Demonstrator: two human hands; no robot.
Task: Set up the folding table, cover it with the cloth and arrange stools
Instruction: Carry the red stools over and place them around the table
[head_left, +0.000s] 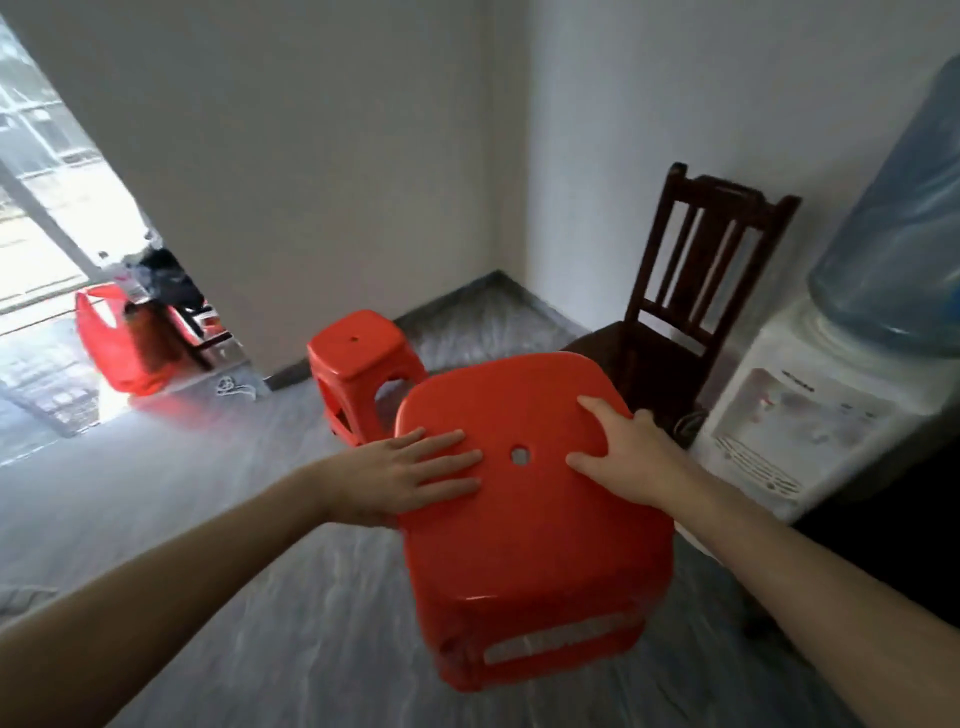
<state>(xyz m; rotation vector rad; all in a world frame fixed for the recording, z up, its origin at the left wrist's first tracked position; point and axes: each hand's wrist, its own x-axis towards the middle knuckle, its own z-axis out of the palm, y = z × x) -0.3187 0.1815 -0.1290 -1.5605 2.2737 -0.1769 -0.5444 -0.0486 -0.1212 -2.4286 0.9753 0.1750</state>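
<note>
- Floor (218, 597) is grey stone-look tile with wavy marbled streaks, kinda glossy, and there's a bright patch of daylight on it over at the left.
- Walls (322, 156) are plain white and meet in a corner straight ahead, with a dark skirting strip along the bottom.
- Big glossy red plastic square stool with a small round hole in the seat (524, 499) sits right in front, tilted toward the camera; can't tell if its feet are on the floor.
- Left hand (410, 475) lies flat on the seat's left edge, fingers straight and close together, thumb tucked under the rim.
- Right hand (628, 457) is on the seat's right edge, fingers spread on top and curled over the rim.
- A second red plastic stool of the same kind (358, 358) stands upright on the floor just behind, toward the corner.
- Dark brown wooden slat-back chair (685, 301) is against the right wall, close behind the big stool.
- White water dispenser with a blue bottle on top (810, 415) stands at the far right, beside the chair.
- Red plastic bag (104, 343) slumps by the bright glass doorway (36, 171) on the left, well apart from the stools.
</note>
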